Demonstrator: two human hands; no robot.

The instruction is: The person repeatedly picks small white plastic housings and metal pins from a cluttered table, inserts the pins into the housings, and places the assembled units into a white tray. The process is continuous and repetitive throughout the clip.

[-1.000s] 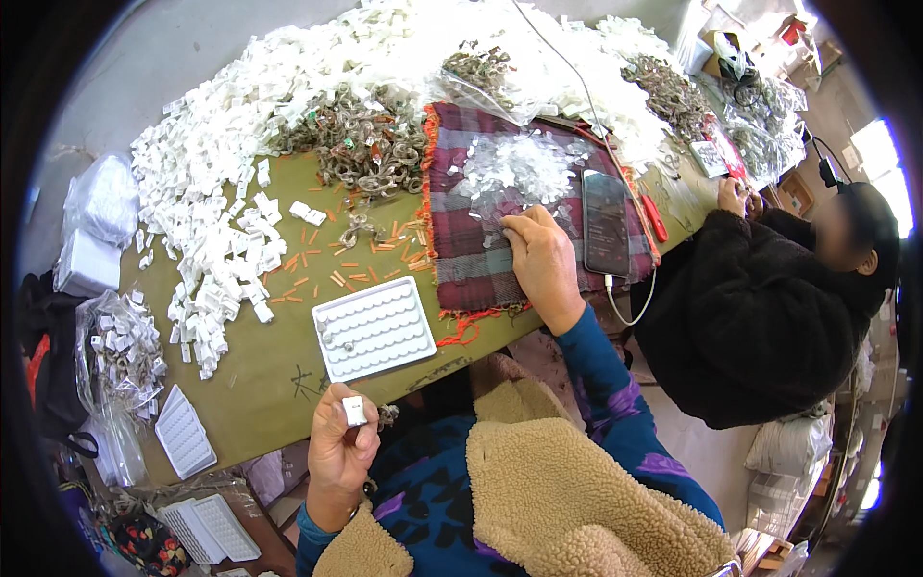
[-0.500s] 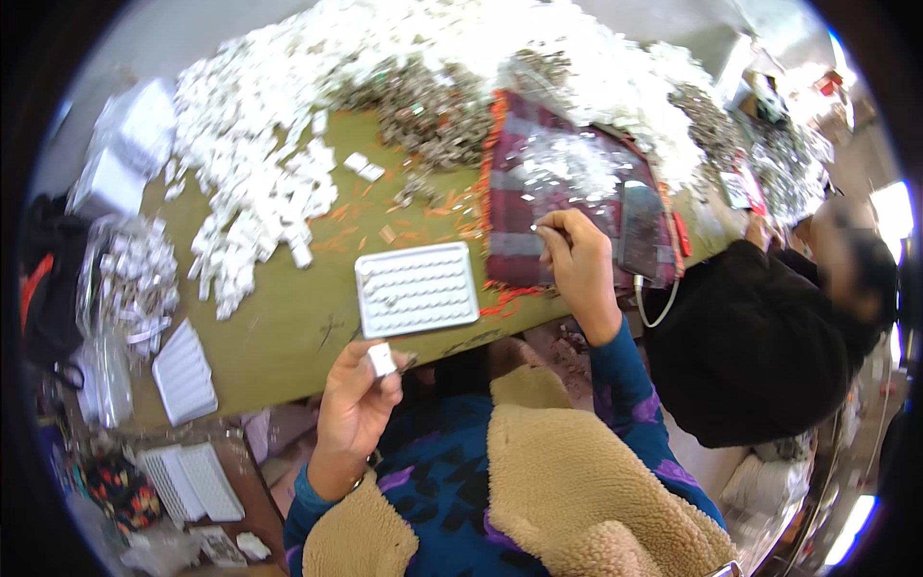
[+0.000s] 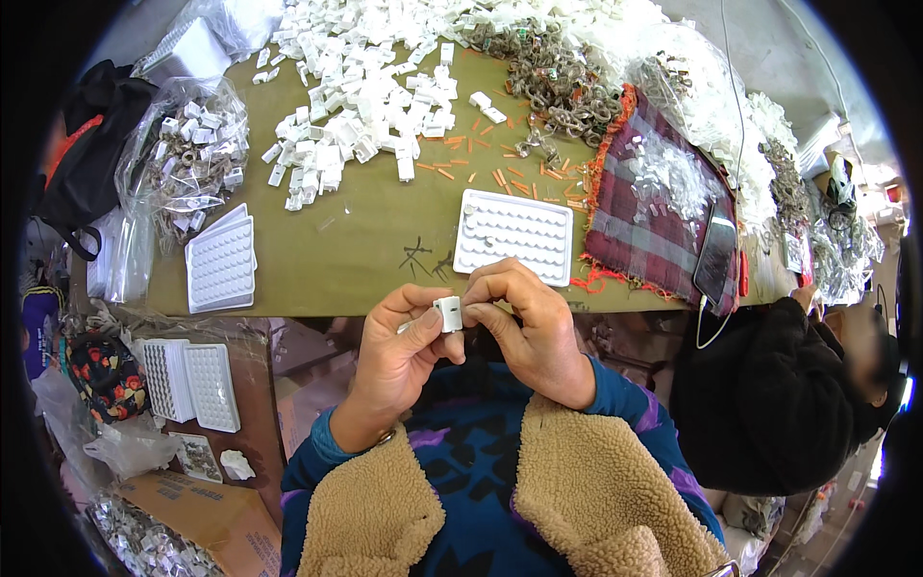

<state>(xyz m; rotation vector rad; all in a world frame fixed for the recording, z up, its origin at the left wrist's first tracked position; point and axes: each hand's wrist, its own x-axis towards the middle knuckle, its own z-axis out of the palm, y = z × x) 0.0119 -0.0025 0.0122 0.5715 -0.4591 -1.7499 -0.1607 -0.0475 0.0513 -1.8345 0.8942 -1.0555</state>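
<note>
A small white plastic housing (image 3: 449,313), block-shaped with a dark slot, is pinched between the thumb and fingers of my left hand (image 3: 392,351). Right beside it, my right hand (image 3: 534,332) is closed in a pinch against the housing's right side. Whatever sits between those fingertips is too small and hidden to name. Both hands are just in front of the table's near edge. Beyond them on the table lies a white tray (image 3: 514,231) with rows of wells, a few small pieces at its left side.
White housings (image 3: 332,135), metal parts (image 3: 553,77) and orange strips (image 3: 514,181) lie across the table. On the right, a plaid cloth (image 3: 625,226) bears clear pieces (image 3: 673,183) and a phone (image 3: 714,258). Stacked trays (image 3: 221,264) and a filled bag (image 3: 192,154) stand left. A person (image 3: 769,404) sits right.
My right hand has come from over the plaid cloth, a tiny pale piece at its fingertips then, to the housing in my left hand. The view has shifted, too.
</note>
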